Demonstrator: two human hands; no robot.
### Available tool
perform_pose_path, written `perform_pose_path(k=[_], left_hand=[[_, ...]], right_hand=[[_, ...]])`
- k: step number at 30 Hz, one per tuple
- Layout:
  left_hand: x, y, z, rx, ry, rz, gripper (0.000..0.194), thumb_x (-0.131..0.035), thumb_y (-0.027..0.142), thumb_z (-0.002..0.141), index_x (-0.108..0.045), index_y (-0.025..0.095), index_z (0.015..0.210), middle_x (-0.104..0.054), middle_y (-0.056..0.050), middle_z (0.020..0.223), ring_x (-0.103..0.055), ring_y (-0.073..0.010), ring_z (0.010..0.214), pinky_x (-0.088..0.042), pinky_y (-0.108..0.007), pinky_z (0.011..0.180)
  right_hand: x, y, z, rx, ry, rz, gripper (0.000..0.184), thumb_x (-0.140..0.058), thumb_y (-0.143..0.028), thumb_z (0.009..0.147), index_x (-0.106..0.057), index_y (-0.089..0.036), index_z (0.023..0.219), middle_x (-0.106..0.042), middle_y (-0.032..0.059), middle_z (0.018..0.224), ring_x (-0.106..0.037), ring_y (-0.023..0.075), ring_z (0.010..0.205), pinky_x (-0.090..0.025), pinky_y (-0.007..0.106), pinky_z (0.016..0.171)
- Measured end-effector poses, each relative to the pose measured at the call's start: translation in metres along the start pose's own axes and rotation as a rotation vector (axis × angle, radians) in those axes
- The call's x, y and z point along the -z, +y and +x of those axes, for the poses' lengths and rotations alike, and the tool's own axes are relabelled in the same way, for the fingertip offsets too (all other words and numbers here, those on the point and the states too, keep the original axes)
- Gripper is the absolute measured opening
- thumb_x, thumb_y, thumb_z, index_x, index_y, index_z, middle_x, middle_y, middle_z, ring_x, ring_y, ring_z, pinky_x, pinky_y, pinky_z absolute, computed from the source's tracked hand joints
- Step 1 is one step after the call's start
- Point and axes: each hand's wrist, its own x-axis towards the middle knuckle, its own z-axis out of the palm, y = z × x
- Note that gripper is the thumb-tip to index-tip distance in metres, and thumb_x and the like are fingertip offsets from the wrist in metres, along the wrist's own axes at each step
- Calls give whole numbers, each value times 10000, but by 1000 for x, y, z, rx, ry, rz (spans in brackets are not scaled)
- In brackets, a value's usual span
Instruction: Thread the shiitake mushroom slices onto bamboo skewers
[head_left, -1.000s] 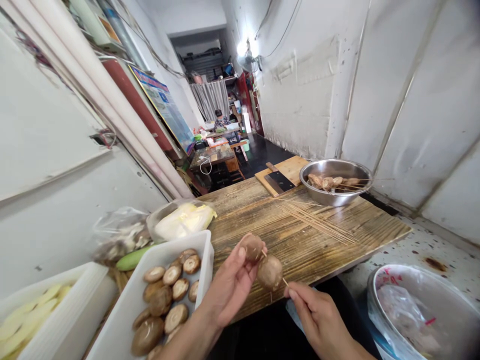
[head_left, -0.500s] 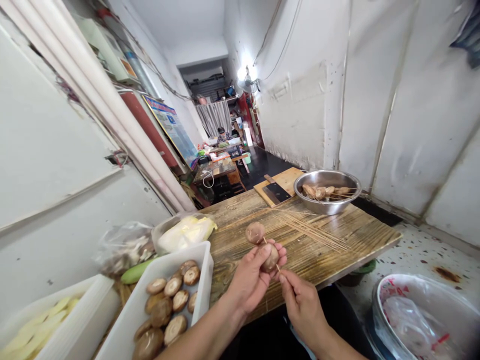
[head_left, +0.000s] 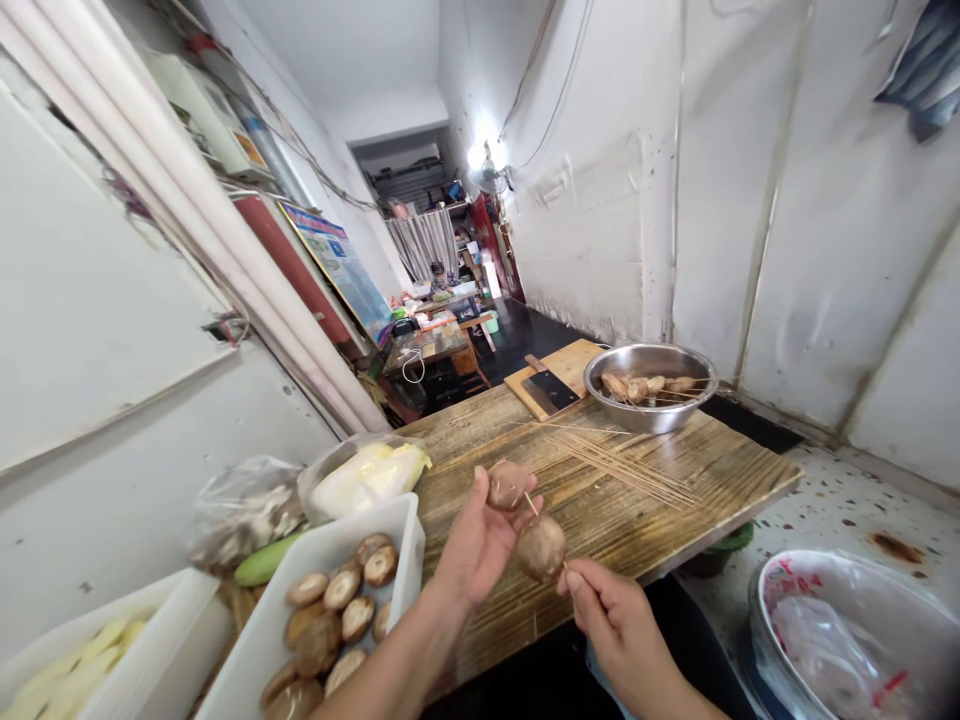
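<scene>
Two brown mushrooms are threaded on one thin wooden skewer (head_left: pixel 532 503) above the table. The far mushroom (head_left: pixel 508 485) rests in my left hand (head_left: pixel 474 545), its thumb along one side and its fingers partly hidden behind the cap. Closer to me on the stick is the second mushroom (head_left: pixel 541 548), which the left hand is not gripping. My right hand (head_left: pixel 611 610) pinches the skewer's near end just below that mushroom. Loose skewers (head_left: pixel 619 465) lie on the wooden table (head_left: pixel 480 430) beyond my hands.
A white bin (head_left: pixel 411 540) of mushrooms stands at left, beside a tub (head_left: pixel 161 640) of pale slices. Bagged food (head_left: pixel 367 475) sits behind. Farther back are a cleaver (head_left: pixel 551 388) on a board (head_left: pixel 581 362) and a steel bowl (head_left: pixel 651 415) of skewered mushrooms. A lined bucket (head_left: pixel 847 640) stands right.
My left hand has shifted from the near mushroom to the far one. The near mushroom is now uncovered. My right hand keeps its pinch on the skewer, slightly lower.
</scene>
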Motion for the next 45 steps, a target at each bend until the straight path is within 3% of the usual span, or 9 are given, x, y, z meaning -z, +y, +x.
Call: perform_pose_path(k=[4, 9, 27, 29, 34, 39, 45], left_hand=[[2, 13, 1, -54, -45, 19, 384, -600, 375, 818, -572, 132, 1114, -604, -136, 1198, -569, -242, 1117, -445, -449, 984], [2, 15, -10, -68, -72, 95, 280, -664, 229, 778, -621, 120, 1033, -663, -106, 1074, -611, -217, 1042, -422, -426, 1011], [-5, 2, -28, -38, -111, 160, 216, -662, 223, 781, -631, 129, 973, -683, -68, 951, -633, -191, 947, -423, -414, 991], [-5, 3, -26, -20, -115, 127, 246, -655, 257, 788, -622, 127, 994, -680, -77, 976, -625, -199, 971, -421, -423, 990], [-3, 6, -24, 76, -184, -18, 568, -559, 562, 774, -552, 151, 1166, -624, -139, 1160, -564, -268, 1098, -426, -455, 955], [6, 3, -28, 103, -240, 103, 325, -532, 339, 867, -607, 120, 1095, -612, -157, 1167, -556, -238, 1081, -455, -372, 892], [17, 0, -29, 141, -125, 86, 246, -519, 274, 877, -634, 116, 1026, -631, -145, 1118, -591, -222, 1010, -484, -355, 851]], right_hand=[[-3, -1, -2, -24, -50, 61, 304, -360, -368, 954, -494, -189, 749, -287, -68, 558, -301, 97, 498, -260, 212, 474], [-3, -6, -4, -17, -58, 47, 296, -361, -356, 955, -496, -191, 750, -291, -64, 568, -303, 97, 503, -266, 212, 479], [-1, -6, -11, 153, -3, -83, 220, -381, -227, 949, -504, -195, 769, -429, -38, 619, -419, 96, 528, -340, 200, 525], [0, -6, -10, 155, 1, -95, 210, -380, -229, 949, -528, -194, 805, -452, -36, 629, -433, 98, 536, -347, 200, 536], [2, -3, -7, 115, 24, -106, 213, -383, -252, 947, -546, -193, 823, -414, -48, 588, -417, 102, 514, -335, 207, 522], [-2, 3, -3, 16, 1, -11, 250, -377, -304, 951, -539, -189, 799, -328, -65, 551, -347, 99, 488, -296, 213, 489], [-8, 6, 1, -71, -28, 70, 283, -390, -351, 946, -562, -173, 810, -316, -68, 547, -317, 94, 493, -272, 216, 476]])
